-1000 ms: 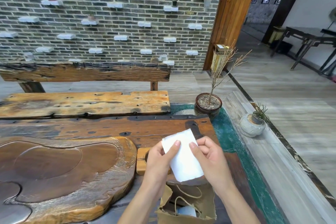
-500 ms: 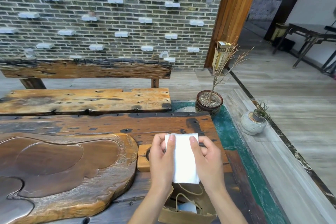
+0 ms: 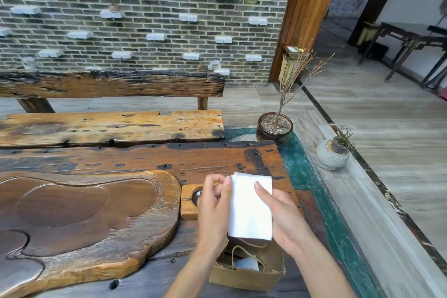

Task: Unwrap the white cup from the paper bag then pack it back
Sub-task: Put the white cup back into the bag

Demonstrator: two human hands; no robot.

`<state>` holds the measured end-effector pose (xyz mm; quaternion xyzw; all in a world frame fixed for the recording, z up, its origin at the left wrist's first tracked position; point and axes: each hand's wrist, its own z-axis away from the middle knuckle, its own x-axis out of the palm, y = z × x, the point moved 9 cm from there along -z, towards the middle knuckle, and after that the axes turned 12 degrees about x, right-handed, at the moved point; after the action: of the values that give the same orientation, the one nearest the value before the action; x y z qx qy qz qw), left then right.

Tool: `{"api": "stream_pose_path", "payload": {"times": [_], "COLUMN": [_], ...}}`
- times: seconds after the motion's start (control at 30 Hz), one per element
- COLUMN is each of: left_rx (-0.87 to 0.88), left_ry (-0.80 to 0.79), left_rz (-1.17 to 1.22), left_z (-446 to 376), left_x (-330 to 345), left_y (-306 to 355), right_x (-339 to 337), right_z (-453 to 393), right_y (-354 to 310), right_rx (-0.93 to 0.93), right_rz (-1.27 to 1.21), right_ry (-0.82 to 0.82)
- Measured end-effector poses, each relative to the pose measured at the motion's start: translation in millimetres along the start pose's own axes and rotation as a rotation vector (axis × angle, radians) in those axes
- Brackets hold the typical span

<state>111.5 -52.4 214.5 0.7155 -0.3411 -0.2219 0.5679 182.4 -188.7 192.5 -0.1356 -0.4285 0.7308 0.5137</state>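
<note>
Grip: left hand [image 3: 214,210] and right hand [image 3: 281,218] each pinch a side edge of white wrap [image 3: 250,208], thumbs on top, held above bag [image 3: 246,273] on worktop [image 3: 145,159].
Cup: not visible; white item inside bag, can't tell what.
Handling (est.): wrap light, soft, tears easily; take by edges. Cup prob. fragile; hold by body.
Count: wrap 1, bag 1, hands 2.
</note>
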Motion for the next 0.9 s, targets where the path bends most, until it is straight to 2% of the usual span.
{"api": "stream_pose_path", "payload": {"times": [0.17,0.3,0.4,0.57,0.73,0.9], "left_rx": [-0.011,-0.112,-0.174,-0.171,-0.163,-0.202], "left_ry": [-0.064,-0.142,-0.250,-0.480,-0.636,-0.700], "left_rz": [-0.032,-0.124,-0.243,-0.491,-0.634,-0.751], "left_z": [6.5,20.5,32.5,48.0,60.3,67.0], "left_x": [-11.4,-24.7,-30.0,-24.3,-10.2,-0.8], "left_y": [-10.8,-41.4,-72.0,-117.4,-148.1,-167.1], "right_x": [-49.8,-91.8,-113.1,-147.9,-134.0,-121.4], "right_z": [0.2,1.4,4.1,-12.6,-33.1,-39.7], "right_y": [-6.2,-1.8,5.7,43.9,82.7,84.0], "right_rx": [0.003,0.016,0.050,0.118,0.200,0.195], "right_rz": [0.027,0.045,0.108,0.289,0.376,0.614], "right_ry": [0.129,0.226,0.287,0.417,0.367,0.476]}}
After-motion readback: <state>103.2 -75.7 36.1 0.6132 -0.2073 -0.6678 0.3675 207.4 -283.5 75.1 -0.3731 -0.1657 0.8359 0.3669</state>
